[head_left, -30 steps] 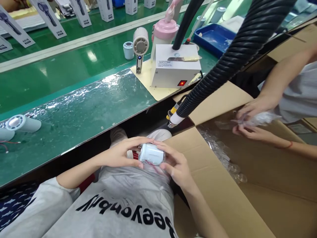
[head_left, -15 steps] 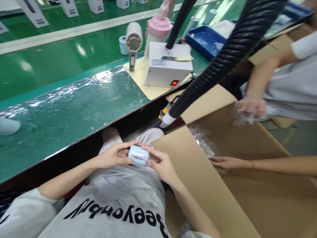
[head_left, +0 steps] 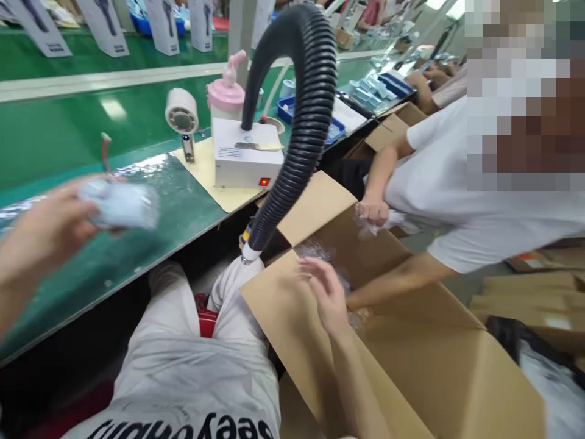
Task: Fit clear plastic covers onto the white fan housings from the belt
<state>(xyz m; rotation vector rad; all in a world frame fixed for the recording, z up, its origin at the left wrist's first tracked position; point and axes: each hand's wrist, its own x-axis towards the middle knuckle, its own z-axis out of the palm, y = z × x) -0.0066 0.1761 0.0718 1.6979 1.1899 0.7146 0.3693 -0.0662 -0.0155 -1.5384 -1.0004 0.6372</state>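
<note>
My left hand (head_left: 52,228) grips a light blue cylindrical part (head_left: 123,204) with a shiny clear end and a short reddish wire standing up from it. It is held over the green bench at the left, blurred by motion. My right hand (head_left: 325,292) holds nothing; its fingers are loosely curled and apart above the flap (head_left: 274,292) of a large cardboard box. Inside that box (head_left: 425,347) lies crumpled clear plastic (head_left: 317,251), close beyond my right fingers.
A black corrugated hose (head_left: 315,103) arches from a white machine (head_left: 247,174) down to the bench edge. A handheld fan (head_left: 181,116) and a pink-lidded bottle (head_left: 226,94) stand beside it. A co-worker's arm (head_left: 402,283) reaches into the box; their other hand (head_left: 375,212) clutches clear plastic.
Both hands held the blue part over my lap; the right has let go and moved right over the box flap. My left hand has carried the part left, over the bench. The view has turned right.
</note>
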